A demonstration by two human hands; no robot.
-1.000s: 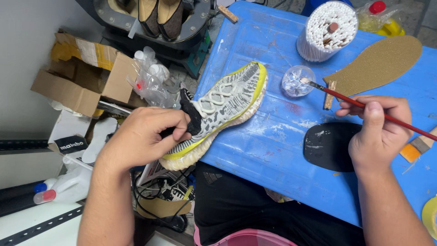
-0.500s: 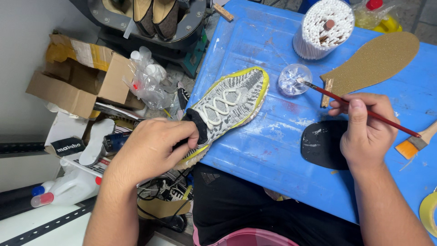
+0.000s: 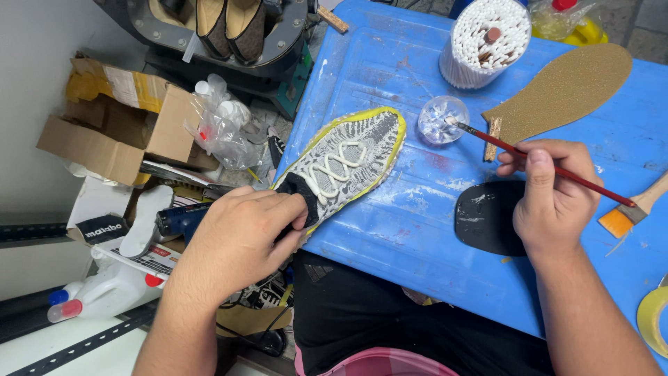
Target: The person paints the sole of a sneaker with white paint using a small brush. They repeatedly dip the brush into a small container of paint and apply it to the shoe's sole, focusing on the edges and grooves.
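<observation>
My left hand grips the heel of a grey patterned sneaker with white laces and a yellow edge, lying upper side up at the left edge of the blue table. In my right hand is a thin red-handled brush. Its tip rests in a small clear round dish just right of the sneaker's toe. A black insole lies under my right hand.
A tan cork insole and a white tub of cotton swabs sit at the back of the table. A wide orange-bristled brush lies at the right, a tape roll at the corner. Cardboard boxes and clutter fill the floor left.
The sneaker has turned from lying on its side to upper side up and shifted toward the dish. The brush tip has dipped into the dish.
</observation>
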